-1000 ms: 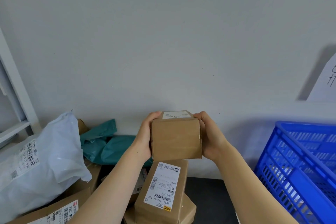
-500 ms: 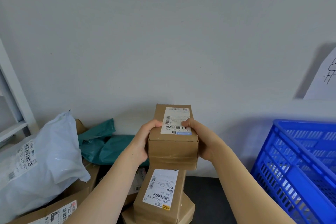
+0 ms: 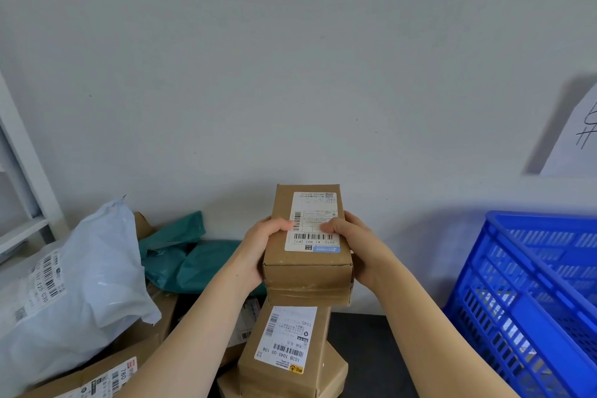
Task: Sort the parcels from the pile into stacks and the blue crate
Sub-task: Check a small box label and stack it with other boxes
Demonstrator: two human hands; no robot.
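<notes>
Grips cardboard box (image 3: 307,278) at centre with left hand (image 3: 258,245) and right hand (image 3: 358,245) on opposite sides, thumbs on label (image 3: 315,203) — above stacked boxes (image 3: 310,371). Right: blue crate (image 3: 542,221), cut off at frame edge. Fingers behind box hidden; small label print illegible.

The site was a parcel-sorting corner. Barcoded cardboard boxes (image 3: 284,380), a white poly mailer (image 3: 80,284) and green mailers (image 3: 200,265) lay piled against a plain wall (image 3: 290,74), near a blue crate (image 3: 529,310); a hand-marked sheet (image 3: 575,139) hung above it.
</notes>
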